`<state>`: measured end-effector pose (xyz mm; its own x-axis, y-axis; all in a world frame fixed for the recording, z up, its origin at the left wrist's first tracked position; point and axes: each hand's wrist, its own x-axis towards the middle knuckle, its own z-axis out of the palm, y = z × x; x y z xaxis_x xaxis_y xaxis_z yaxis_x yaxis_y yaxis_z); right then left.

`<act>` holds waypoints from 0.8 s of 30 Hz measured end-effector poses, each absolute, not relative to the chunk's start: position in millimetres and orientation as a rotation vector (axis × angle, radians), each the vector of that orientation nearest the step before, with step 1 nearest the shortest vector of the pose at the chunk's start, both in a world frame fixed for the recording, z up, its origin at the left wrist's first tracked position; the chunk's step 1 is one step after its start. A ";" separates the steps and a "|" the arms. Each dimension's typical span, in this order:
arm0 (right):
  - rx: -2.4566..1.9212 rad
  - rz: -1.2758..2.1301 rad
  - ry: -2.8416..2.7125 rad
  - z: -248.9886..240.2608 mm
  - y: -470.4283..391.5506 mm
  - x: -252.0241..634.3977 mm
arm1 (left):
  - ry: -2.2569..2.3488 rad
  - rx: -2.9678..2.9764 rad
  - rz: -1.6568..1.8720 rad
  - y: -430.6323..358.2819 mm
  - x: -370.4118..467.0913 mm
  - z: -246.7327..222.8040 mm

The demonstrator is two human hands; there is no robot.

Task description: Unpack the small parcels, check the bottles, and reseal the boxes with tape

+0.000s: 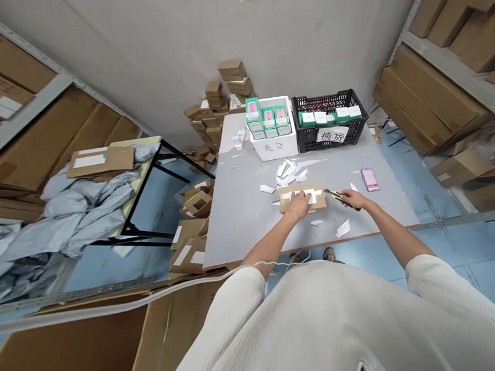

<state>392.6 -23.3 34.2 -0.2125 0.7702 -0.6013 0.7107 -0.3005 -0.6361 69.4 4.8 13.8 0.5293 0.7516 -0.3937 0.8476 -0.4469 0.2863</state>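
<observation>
A small cardboard box point(284, 197) with clear tape and a white label lies near the middle of the grey table point(240, 208). My left hand point(299, 204) rests on top of it with the fingers spread over the label. In my right hand point(351, 198) is a black and yellow utility knife point(336, 194), its tip pointing left at the right end of the box. Torn white paper scraps point(287, 172) lie behind the box, and others are in front of it. A pink phone-like item point(370, 179) lies to the right of the knife.
At the table's back stand a white bin point(274, 148) and a black crate point(331, 137), both holding green boxes. Small cartons point(231, 70) are piled behind the table. Grey parcels point(88, 202) cover a side table at left. A white cable point(166, 294) crosses the lower left.
</observation>
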 end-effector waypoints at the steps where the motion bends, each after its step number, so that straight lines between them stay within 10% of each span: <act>1: -1.940 1.562 -1.723 33.7 -24.0 392.6 | 1.291 2.324 -0.256 5.3 68.0 12.6; 24: -1.906 0.936 -2.207 28.2 -42.8 363.7 | 1.485 2.280 -0.078 26.2 81.0 6.7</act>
